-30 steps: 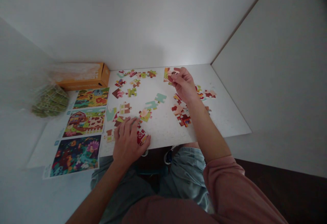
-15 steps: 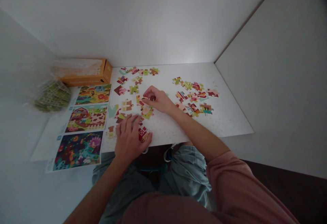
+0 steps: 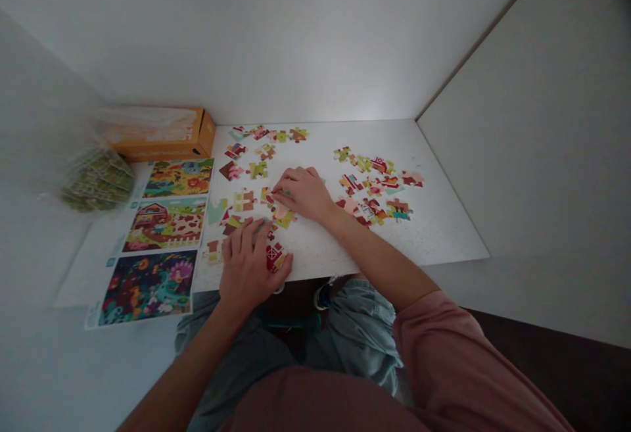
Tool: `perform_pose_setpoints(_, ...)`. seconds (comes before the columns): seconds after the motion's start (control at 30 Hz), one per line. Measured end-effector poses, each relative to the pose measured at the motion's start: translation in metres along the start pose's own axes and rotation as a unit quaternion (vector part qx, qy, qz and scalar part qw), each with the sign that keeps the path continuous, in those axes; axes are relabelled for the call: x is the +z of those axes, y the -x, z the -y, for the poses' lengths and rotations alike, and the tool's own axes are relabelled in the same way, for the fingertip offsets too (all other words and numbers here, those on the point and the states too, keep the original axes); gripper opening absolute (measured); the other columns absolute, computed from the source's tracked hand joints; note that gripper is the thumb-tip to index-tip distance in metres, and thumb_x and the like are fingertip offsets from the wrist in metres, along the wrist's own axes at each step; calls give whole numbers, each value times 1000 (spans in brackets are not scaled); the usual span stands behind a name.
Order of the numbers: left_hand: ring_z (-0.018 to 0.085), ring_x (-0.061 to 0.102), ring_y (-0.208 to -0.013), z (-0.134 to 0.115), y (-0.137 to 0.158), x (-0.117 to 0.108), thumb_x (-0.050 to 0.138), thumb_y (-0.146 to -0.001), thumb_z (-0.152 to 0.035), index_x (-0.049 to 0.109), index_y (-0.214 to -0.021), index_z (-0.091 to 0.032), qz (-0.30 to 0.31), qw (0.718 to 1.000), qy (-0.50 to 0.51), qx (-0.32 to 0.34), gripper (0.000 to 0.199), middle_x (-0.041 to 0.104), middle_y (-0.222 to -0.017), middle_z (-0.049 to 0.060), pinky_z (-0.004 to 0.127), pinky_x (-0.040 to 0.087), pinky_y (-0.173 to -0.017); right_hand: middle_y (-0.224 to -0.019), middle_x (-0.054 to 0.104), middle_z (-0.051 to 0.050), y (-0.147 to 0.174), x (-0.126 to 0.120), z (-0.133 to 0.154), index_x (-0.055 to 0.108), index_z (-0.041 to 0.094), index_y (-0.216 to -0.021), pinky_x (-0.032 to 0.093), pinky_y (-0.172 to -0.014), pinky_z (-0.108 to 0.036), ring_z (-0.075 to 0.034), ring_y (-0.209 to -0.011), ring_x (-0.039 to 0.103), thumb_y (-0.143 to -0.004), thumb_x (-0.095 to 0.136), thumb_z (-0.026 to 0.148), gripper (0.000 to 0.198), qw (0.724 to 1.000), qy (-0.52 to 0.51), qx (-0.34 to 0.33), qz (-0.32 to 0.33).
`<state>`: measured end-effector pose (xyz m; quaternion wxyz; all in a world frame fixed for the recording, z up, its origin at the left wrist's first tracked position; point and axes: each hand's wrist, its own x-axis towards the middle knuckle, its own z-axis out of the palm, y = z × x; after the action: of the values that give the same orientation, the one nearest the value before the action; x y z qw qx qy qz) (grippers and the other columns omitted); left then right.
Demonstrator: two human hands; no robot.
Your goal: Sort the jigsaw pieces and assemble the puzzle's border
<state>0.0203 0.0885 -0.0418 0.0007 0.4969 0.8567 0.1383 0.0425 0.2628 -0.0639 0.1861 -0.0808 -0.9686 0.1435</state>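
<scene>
My left hand (image 3: 248, 261) lies palm down near the table's front edge, its fingers spread over several jigsaw puzzle pieces. A red barn piece (image 3: 275, 258) shows between its thumb and forefinger. My right hand (image 3: 304, 194) is further back, with its fingers bent together and pressed on a small puzzle piece (image 3: 266, 195); its fingertips partly cover it. Just in front of those fingers is a green and yellow piece (image 3: 284, 217). A tan fence piece (image 3: 244, 200) lies to the left, and a pale green piece (image 3: 215, 211) is beyond it.
Loose pieces (image 3: 373, 208) are scattered on the right of the white table (image 3: 434, 235). Three picture sheets, one a farm scene (image 3: 165, 224), lie at the left. Behind them stand an orange box (image 3: 162, 150) and a clear bag of green things (image 3: 98, 182). White walls border the table.
My right hand has come down from a raised pinch, and its fingers now press flatter on the puzzle piece. My left hand has stayed in place. The view has shifted slightly.
</scene>
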Motion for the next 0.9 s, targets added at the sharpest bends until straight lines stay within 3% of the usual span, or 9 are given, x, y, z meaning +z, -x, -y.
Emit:
perform_pose_setpoints(0.1, 26, 14, -110, 1, 0, 2, 42, -66, -33, 31, -110, -18, -4, 1000, 4, 6, 48, 29, -116, 6, 45, 14, -88, -95, 45, -1, 2, -5, 4, 48, 32, -92, 25, -73, -37, -20, -88, 37, -76, 30, 42, 26, 998, 5, -61, 30)
perform_pose_setpoints(0.17, 26, 13, -110, 2, 0, 3, 42, -66, -34, 30, -111, -19, -3, 1000, 6, 12, 49, 29, -116, 6, 45, 14, -88, -98, 43, -1, 3, -7, 0, 44, 33, -98, 25, -73, -37, -21, -89, 36, -75, 32, 42, 27, 998, 12, -55, 20)
perform_pose_setpoints(0.27, 26, 13, -111, 2, 1, 3, 42, -67, -34, 30, -111, -19, -1, 1000, 2, 12, 48, 29, -116, 6, 45, 13, -88, -102, 40, -6, 7, -13, -25, 37, 26, -107, 23, -75, -40, -24, -91, 34, -73, 35, 43, 38, 995, 44, 68, -59)
perform_pose_setpoints(0.37, 26, 12, -111, 3, 1, 4, 42, -67, -34, 29, -111, -19, -1, 1000, 1, 15, 49, 28, -117, 6, 45, 12, -88, -104, 35, -16, 17, -19, -65, 38, 14, -105, 18, -75, -45, -29, -93, 30, -70, 37, 47, 48, 944, 101, 259, -177)
perform_pose_setpoints(0.47, 26, 11, -111, 4, 2, 5, 42, -67, -35, 27, -113, -20, 1, 1000, 6, 25, 51, 27, -117, 5, 45, 12, -88, -102, 33, -21, 26, -22, -97, 43, 9, -96, 15, -74, -49, -32, -93, 28, -67, 40, 50, 50, 907, 129, 344, -205)
perform_pose_setpoints(0.67, 25, 11, -111, 3, 2, 5, 41, -67, -35, 26, -114, -21, 6, 1000, -1, 20, 51, 27, -117, 5, 45, 12, -89, -94, 39, -14, 27, -9, -113, 50, 20, -81, 16, -72, -50, -32, -92, 30, -65, 42, 46, 31, 928, 93, 339, -124)
perform_pose_setpoints(0.9, 25, 10, -111, 3, 3, 4, 40, -68, -35, 26, -114, -21, 5, 1000, -3, 18, 50, 26, -118, 5, 45, 12, -89, -102, 37, -11, 24, -10, -107, 42, 22, -98, 17, -74, -47, -31, -94, 28, -66, 38, 50, 43, 935, 113, 315, -119)
